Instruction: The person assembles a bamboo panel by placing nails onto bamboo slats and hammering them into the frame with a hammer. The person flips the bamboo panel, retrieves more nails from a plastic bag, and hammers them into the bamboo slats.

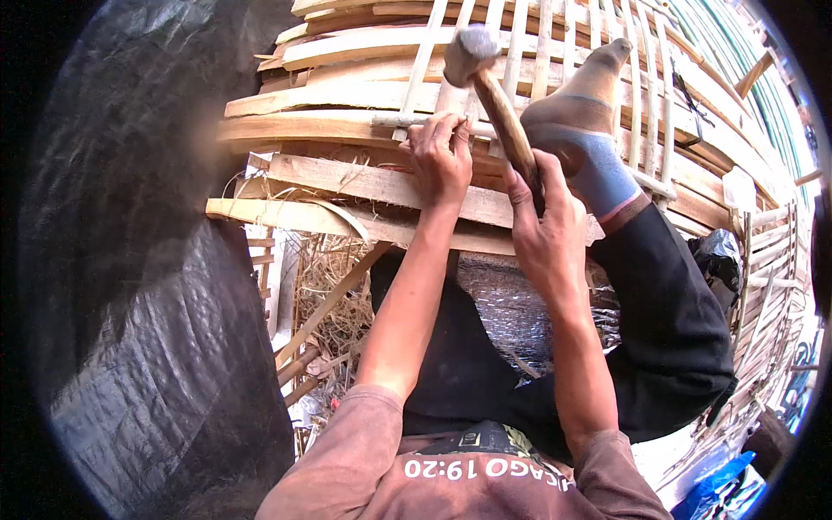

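A hammer [505, 113] with a wooden handle is raised in my right hand [552, 224], its metal head above and to the right of my other hand. My left hand [442, 156] is closed in a pinch at a thin round stick [394, 121] that lies across the wooden planks. Something tiny shows at the fingertips, too small to name. Several pale slats [544, 52] run up from the crosswise stick, over the stacked planks [373, 52]. My foot in a brown and blue sock [572, 117] rests on the slats, right of the hammer.
A black plastic sheet [173, 347] hangs along the left side. Dry straw and shavings [338, 303] lie below the planks. A slatted wooden frame [767, 286] stands at the right, with a dark plastic bag [718, 260] beside it. A blue bag [719, 487] is at the lower right.
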Demonstrator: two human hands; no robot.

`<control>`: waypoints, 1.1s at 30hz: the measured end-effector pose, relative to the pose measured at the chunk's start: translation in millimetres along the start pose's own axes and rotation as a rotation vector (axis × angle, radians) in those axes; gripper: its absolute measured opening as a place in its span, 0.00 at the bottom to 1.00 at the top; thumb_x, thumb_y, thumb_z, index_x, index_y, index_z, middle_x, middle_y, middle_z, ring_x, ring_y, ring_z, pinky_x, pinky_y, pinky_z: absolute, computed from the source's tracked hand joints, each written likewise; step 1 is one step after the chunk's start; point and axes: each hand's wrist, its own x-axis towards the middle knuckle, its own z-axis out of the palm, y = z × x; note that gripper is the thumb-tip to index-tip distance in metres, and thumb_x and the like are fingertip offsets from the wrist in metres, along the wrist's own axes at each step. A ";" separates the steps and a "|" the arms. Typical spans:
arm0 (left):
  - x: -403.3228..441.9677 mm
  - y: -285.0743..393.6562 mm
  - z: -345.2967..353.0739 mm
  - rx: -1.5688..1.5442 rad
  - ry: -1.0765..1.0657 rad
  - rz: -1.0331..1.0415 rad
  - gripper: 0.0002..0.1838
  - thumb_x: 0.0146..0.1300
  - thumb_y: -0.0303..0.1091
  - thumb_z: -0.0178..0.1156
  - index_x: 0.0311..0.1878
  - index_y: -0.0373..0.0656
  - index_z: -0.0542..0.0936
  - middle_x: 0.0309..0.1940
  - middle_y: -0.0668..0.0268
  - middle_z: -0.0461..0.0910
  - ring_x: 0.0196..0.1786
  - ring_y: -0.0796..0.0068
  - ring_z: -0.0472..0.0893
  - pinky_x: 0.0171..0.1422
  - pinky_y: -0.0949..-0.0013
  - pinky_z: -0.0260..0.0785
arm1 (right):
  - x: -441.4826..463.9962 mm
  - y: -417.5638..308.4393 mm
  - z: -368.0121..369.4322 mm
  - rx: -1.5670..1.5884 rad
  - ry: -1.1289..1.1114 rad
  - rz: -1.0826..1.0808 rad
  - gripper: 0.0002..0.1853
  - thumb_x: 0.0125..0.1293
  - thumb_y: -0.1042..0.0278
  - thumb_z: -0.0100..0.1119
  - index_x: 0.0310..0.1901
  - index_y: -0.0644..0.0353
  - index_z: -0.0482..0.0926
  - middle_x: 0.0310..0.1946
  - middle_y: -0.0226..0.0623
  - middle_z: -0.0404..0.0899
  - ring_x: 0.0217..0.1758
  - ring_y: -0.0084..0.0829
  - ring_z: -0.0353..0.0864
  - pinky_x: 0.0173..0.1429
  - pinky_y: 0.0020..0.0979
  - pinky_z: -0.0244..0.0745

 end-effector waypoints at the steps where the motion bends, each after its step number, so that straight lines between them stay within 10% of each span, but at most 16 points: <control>1: 0.9 1.7 -1.4 -0.005 0.000 0.003 0.07 0.66 0.40 0.64 0.39 0.49 0.84 0.42 0.71 0.85 0.45 0.63 0.79 0.53 0.58 0.63 | 0.1 -6.3 1.3 0.024 0.025 -0.019 0.13 0.73 0.65 0.59 0.53 0.60 0.71 0.31 0.57 0.82 0.37 0.59 0.83 0.35 0.51 0.74; 25: 1.6 2.0 -2.3 -0.089 -0.011 -0.041 0.07 0.65 0.39 0.66 0.39 0.47 0.85 0.42 0.69 0.85 0.45 0.61 0.78 0.54 0.57 0.64 | 2.3 -8.8 -7.4 0.005 0.014 -0.020 0.14 0.72 0.68 0.59 0.54 0.60 0.72 0.34 0.59 0.82 0.39 0.60 0.84 0.37 0.50 0.75; 26: 1.0 3.1 -3.9 -0.085 -0.015 -0.046 0.07 0.65 0.39 0.66 0.39 0.47 0.85 0.42 0.69 0.85 0.45 0.61 0.78 0.54 0.57 0.64 | 2.4 -13.6 -7.3 -0.025 0.098 -0.079 0.11 0.75 0.65 0.57 0.53 0.61 0.75 0.23 0.41 0.74 0.24 0.24 0.69 0.31 0.30 0.69; 28: 2.5 3.8 -4.7 -0.061 -0.014 -0.020 0.07 0.65 0.37 0.66 0.39 0.45 0.85 0.42 0.68 0.85 0.45 0.60 0.78 0.53 0.57 0.67 | 3.5 -12.9 -8.3 -0.004 0.096 -0.096 0.10 0.75 0.65 0.58 0.51 0.61 0.75 0.23 0.42 0.73 0.25 0.23 0.68 0.31 0.31 0.69; 30: 1.8 0.7 -3.5 -0.071 -0.012 -0.021 0.07 0.65 0.37 0.66 0.39 0.45 0.85 0.42 0.68 0.85 0.45 0.60 0.78 0.53 0.58 0.67 | 0.6 -4.2 -4.5 -0.005 -0.017 0.037 0.11 0.72 0.68 0.58 0.51 0.60 0.73 0.32 0.59 0.82 0.37 0.60 0.83 0.37 0.49 0.74; 33: 0.2 0.6 -1.4 -0.086 -0.004 -0.020 0.06 0.64 0.37 0.67 0.39 0.46 0.85 0.41 0.69 0.85 0.45 0.61 0.78 0.53 0.58 0.66 | 0.6 15.5 -0.3 -0.151 -0.063 0.102 0.11 0.73 0.63 0.58 0.49 0.60 0.73 0.30 0.59 0.82 0.37 0.61 0.83 0.37 0.53 0.73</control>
